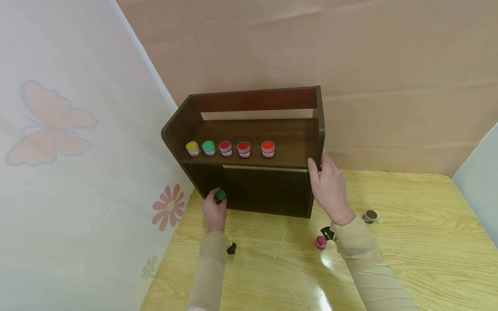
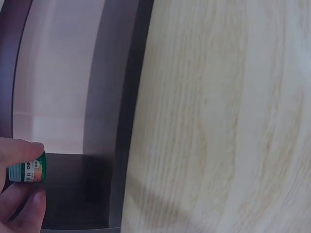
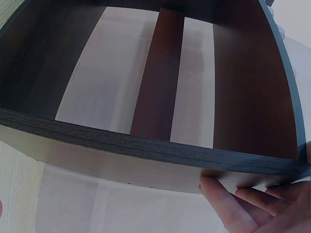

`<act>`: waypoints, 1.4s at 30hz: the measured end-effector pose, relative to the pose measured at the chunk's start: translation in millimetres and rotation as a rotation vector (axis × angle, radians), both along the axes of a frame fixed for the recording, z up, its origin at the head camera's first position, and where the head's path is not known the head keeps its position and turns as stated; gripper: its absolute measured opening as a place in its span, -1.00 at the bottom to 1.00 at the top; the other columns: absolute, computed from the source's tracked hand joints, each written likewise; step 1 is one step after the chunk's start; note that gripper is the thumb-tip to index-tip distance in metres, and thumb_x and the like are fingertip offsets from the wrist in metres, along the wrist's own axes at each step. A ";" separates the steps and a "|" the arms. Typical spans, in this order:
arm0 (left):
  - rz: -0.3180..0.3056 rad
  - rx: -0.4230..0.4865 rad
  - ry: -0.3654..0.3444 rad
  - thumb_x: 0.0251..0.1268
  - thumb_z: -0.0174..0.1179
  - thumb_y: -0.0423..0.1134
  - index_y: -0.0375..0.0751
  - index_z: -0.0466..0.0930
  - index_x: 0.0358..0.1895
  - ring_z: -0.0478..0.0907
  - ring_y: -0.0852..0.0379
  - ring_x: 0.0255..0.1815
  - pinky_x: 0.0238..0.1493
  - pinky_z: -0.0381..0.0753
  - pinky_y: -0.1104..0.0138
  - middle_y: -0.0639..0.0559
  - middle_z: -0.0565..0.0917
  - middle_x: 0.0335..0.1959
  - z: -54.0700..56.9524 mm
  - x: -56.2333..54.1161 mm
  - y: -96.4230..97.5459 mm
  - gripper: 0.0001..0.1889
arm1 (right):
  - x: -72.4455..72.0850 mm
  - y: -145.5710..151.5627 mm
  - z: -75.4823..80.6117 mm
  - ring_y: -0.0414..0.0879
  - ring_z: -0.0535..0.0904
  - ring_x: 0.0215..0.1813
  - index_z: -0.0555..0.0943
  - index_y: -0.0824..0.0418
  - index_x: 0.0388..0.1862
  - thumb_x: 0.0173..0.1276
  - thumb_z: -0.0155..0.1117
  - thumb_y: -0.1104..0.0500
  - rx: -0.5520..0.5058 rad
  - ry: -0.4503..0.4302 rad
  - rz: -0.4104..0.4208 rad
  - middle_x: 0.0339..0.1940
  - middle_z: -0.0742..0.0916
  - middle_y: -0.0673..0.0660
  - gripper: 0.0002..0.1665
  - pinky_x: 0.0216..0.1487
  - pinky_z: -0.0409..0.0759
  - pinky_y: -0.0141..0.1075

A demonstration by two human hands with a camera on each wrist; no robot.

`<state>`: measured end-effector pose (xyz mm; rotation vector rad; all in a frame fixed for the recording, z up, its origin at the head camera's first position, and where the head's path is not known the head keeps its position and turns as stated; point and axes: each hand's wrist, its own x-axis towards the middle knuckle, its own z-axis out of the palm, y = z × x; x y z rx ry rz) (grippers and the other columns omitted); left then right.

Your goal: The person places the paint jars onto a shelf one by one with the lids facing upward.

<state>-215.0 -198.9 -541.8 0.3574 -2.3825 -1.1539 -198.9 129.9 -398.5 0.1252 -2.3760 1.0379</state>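
Note:
My left hand (image 1: 215, 212) pinches a small paint jar with a dark green lid (image 1: 220, 195) at the lower left opening of a dark brown wooden shelf (image 1: 268, 190). In the left wrist view, thumb and fingers clasp the green jar (image 2: 35, 170) from both sides, its printed label showing. My right hand (image 1: 330, 188) grips the shelf's right side panel, thumb at the front and fingers against the outer face; the right wrist view shows those fingers (image 3: 221, 201) on the panel. Along the upper board stand yellow (image 1: 192, 148), light green (image 1: 209, 148), two dark red (image 1: 225, 148) and orange-red (image 1: 267, 149) jars.
A magenta-lidded jar (image 1: 320, 242) and a dark brown-lidded jar (image 1: 370, 216) are on the wood-grain table (image 1: 272, 276), near my right forearm. A white wall covering with butterfly and flower prints (image 1: 97, 151) borders the left; brown sheeting (image 1: 389, 86) hangs behind the shelf.

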 end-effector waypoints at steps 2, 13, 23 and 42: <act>0.005 0.004 -0.009 0.14 0.34 -0.40 -0.12 0.59 0.12 0.68 -0.07 -0.14 -0.15 0.69 0.10 -0.16 0.70 -0.07 -3.2 -2.6 -1.3 -0.57 | 0.0 -0.1 0.3 0.23 0.63 -0.04 0.41 0.19 0.23 0.53 -0.12 -0.13 -0.001 -0.002 0.002 -0.02 0.66 0.27 -0.47 -0.13 0.53 0.21; 0.017 -0.068 -0.068 0.17 0.30 -0.40 -0.28 0.51 0.13 0.68 -0.13 -0.15 -0.16 0.68 0.08 -0.24 0.71 -0.13 -14.9 -17.5 -8.1 -0.58 | 0.2 0.1 0.3 0.25 0.63 -0.06 0.41 0.21 0.23 0.53 -0.12 -0.13 -0.001 -0.002 0.005 -0.02 0.65 0.28 -0.47 -0.16 0.54 0.21; 0.047 -0.140 -0.075 0.14 0.33 -0.39 -0.34 0.56 0.09 0.66 -0.29 -0.12 -0.10 0.64 -0.04 -0.36 0.70 -0.15 -28.8 -25.1 -13.9 -0.60 | 0.8 0.7 0.2 0.25 0.63 -0.03 0.39 0.21 0.26 0.53 -0.14 -0.15 0.000 -0.019 0.006 0.01 0.65 0.29 -0.44 -0.11 0.55 0.21; 0.055 -0.070 -0.179 0.16 0.31 -0.36 -0.26 0.47 0.14 0.63 -0.30 -0.07 -0.08 0.63 -0.04 -0.38 0.67 -0.10 -43.6 -32.8 -24.5 -0.56 | -0.9 0.3 -0.1 0.24 0.63 -0.02 0.38 0.17 0.31 0.53 -0.13 -0.13 -0.002 -0.007 0.007 0.04 0.66 0.28 -0.45 -0.14 0.54 0.22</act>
